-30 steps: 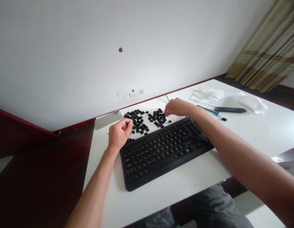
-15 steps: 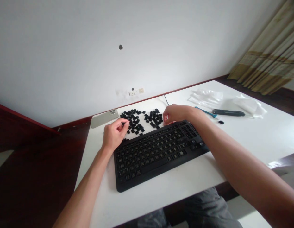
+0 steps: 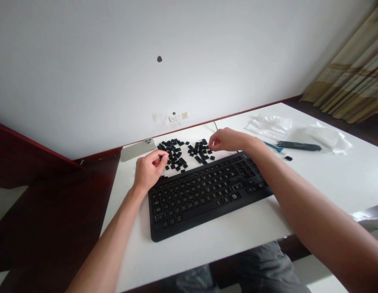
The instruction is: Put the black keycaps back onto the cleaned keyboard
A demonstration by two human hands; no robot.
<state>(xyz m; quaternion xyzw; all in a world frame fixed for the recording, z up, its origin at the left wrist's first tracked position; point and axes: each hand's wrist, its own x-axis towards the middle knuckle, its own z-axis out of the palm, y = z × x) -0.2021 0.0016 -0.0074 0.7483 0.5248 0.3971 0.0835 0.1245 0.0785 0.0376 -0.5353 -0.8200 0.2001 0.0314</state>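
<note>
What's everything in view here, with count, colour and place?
Keyboard: one, black, centre
Table: one, white, under keyboard
Wall: one, white, behind table
Loose keycaps: many, black, mostly two clusters behind keyboard
Phone: one, pale grey, left of keycaps
Cable: one, dark, far table edge
Brush: one, blue-handled, right of keyboard
Slim item: one, dark, beside brush
Plastic wrapping: two, whitish, table's far right
Sockets: three, white, low on wall
Holes: two, dark, in wall
Curtain: one, yellow-brown, upper right
Panel: one, dark red, left edge
Floor: one, dark red, lower left
Trouser legs: two, grey, below table
Left hand: one, bare, beside left cluster
Right hand: one, bare, at right cluster
</note>
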